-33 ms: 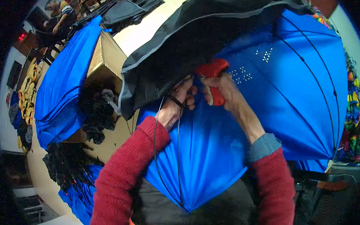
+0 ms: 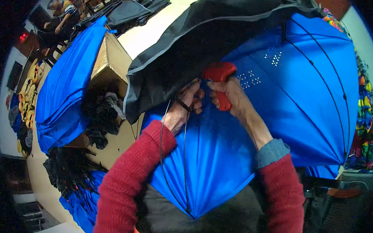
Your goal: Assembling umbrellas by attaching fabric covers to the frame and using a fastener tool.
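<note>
A blue umbrella (image 2: 218,159) with thin black ribs lies spread in front of me, its pointed corner toward my body. Black cloth (image 2: 168,65) with a grey edge drapes over its far left part. My left hand (image 2: 190,99) is closed at the umbrella's middle by the black cloth's edge, fingers curled in a pinch; the exact spot it grips is partly hidden. Just right of it, my right hand (image 2: 229,93) is wrapped round a red pistol-shaped hand tool (image 2: 220,71). The tool's front end points toward my left fingertips.
At left, a cardboard box (image 2: 114,57) stands with blue cloth (image 2: 71,86) over its side and dark crumpled material (image 2: 103,121) beside it. Black folded cloth (image 2: 132,12) lies on the far table. A person (image 2: 64,15) sits at the far left. Colourful bundles (image 2: 366,107) line the right.
The red tool has tilted slightly and its pale part no longer shows beside my right fingers. The black cloth has shifted a little. My left hand stays in place.
</note>
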A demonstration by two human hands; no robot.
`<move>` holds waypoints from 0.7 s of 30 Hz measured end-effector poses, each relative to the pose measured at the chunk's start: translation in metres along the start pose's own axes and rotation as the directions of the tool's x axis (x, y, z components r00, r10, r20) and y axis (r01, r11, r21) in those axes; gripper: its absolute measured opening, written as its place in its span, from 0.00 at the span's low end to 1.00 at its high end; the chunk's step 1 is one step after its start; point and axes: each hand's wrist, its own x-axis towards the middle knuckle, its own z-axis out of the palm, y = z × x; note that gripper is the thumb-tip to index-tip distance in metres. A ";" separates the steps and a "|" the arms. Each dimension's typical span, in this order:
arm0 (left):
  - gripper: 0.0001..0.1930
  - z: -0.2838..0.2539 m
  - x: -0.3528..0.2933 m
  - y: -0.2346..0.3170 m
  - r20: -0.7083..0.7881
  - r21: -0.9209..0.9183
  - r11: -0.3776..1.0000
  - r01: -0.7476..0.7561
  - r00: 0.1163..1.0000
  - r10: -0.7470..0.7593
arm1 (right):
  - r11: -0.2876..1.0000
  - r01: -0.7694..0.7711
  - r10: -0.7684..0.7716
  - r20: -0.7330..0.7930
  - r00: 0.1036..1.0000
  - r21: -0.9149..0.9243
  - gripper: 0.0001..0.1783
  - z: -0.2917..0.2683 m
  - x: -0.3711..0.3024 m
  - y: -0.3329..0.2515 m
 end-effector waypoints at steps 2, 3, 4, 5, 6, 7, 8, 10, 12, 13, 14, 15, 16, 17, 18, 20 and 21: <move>0.12 -0.002 0.001 0.005 0.065 -0.005 1.000 0.008 0.998 -0.007 | 1.000 0.021 -0.021 -0.006 1.000 -0.005 0.10 0.002 -0.003 0.002; 0.13 -0.004 0.002 0.010 0.097 0.004 0.999 0.036 0.995 -0.036 | 0.998 0.065 -0.065 0.001 0.998 0.013 0.11 0.004 -0.006 0.000; 0.13 -0.006 0.000 0.015 0.105 -0.018 1.000 -0.009 0.994 0.010 | 0.994 0.106 -0.107 0.006 0.994 0.033 0.12 0.005 -0.012 -0.001; 0.14 -0.008 -0.004 0.022 0.143 -0.097 0.995 0.002 0.990 0.012 | 0.993 0.118 -0.117 -0.036 0.992 0.028 0.13 0.008 -0.021 -0.004; 0.14 -0.011 -0.009 0.031 0.180 -0.173 0.985 0.011 0.983 0.020 | 0.986 0.160 -0.161 0.018 0.987 0.037 0.13 0.011 -0.032 -0.007; 0.15 -0.012 -0.015 0.040 0.186 -0.243 0.970 0.019 0.982 0.028 | 0.980 0.129 -0.128 -0.012 0.992 0.153 0.14 0.012 -0.048 -0.011; 0.15 -0.011 -0.027 0.047 0.222 -0.255 0.967 0.001 0.973 0.057 | 0.950 0.120 -0.128 0.008 0.992 0.290 0.15 0.013 -0.067 -0.014; 0.17 -0.009 -0.066 0.049 0.205 -0.353 0.924 0.143 0.976 -0.073 | 0.941 0.060 -0.073 0.025 0.997 0.333 0.16 0.016 -0.108 -0.018; 0.17 -0.007 -0.107 0.050 0.360 -0.488 0.838 0.242 0.931 -0.059 | 0.952 0.055 -0.069 0.036 0.997 0.300 0.16 0.022 -0.144 -0.016; 0.17 -0.006 -0.126 0.046 0.365 -0.420 0.879 0.225 0.929 -0.063 | 0.964 0.034 -0.035 -0.001 0.999 0.262 0.15 0.027 -0.157 -0.011; 0.16 -0.006 -0.141 0.043 0.411 -0.386 0.905 0.178 0.912 -0.004 | 0.971 0.020 -0.017 -0.015 1.000 0.238 0.15 0.032 -0.165 -0.006; 0.16 -0.006 -0.147 0.039 0.360 -0.357 0.916 0.181 0.932 -0.044 | 0.972 0.036 -0.038 0.006 0.999 0.231 0.15 0.035 -0.168 -0.002; 0.16 -0.007 -0.150 0.034 0.406 -0.324 0.924 0.204 0.912 -0.058 | 0.971 0.025 -0.024 -0.006 1.000 0.238 0.14 0.038 -0.170 0.003; 0.15 -0.008 -0.149 0.029 0.449 -0.285 0.930 0.232 0.890 -0.084 | 0.968 0.010 -0.004 -0.022 1.000 0.251 0.14 0.040 -0.170 0.009; 0.15 -0.010 -0.145 0.023 0.489 -0.242 0.933 0.267 0.864 -0.121 | 0.965 -0.027 0.046 -0.066 0.997 0.261 0.14 0.041 -0.168 0.014; 0.14 -0.013 -0.133 0.010 0.421 -0.205 0.945 0.254 0.895 -0.149 | 0.965 -0.008 0.021 -0.047 0.999 0.262 0.13 0.041 -0.163 0.021; 0.14 -0.014 -0.126 0.003 0.360 -0.169 0.957 0.236 0.919 -0.163 | 0.970 0.007 0.007 -0.058 0.998 0.244 0.13 0.040 -0.160 0.024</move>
